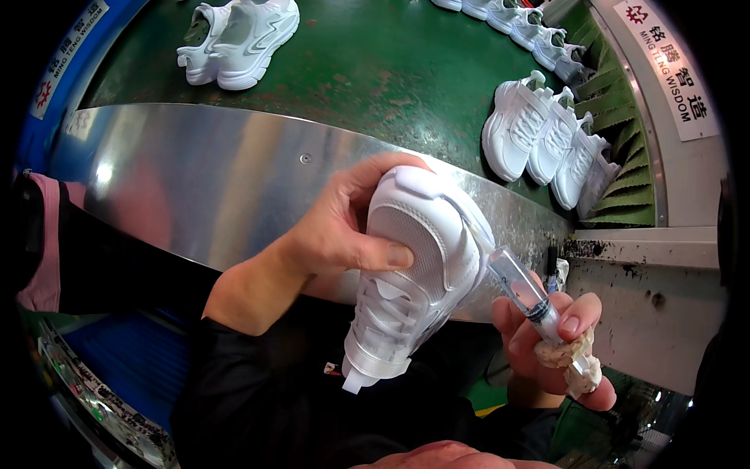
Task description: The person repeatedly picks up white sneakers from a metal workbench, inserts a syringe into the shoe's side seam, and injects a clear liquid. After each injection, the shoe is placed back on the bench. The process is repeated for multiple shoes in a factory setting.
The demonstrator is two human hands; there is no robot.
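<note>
My left hand (332,223) grips a white sneaker (461,258) around its toe, thumb pressed on the mesh upper. The shoe is held up over the metal ledge, toe pointing away from me and laces facing up. In my right hand (519,344) is a transparent syringe (518,283), its barrel angled up and left. The syringe's front end meets or nearly meets the right side of the sole; I cannot tell if they touch. A crumpled beige lump (582,375) surrounds the plunger end, between my fingers.
Beyond the shiny metal ledge (258,172) runs a green work surface (375,70). White sneakers (254,47) stand at its far left, and several more (512,129) line its right side beside green flaps (629,168). A stained metal panel (641,313) rises at right.
</note>
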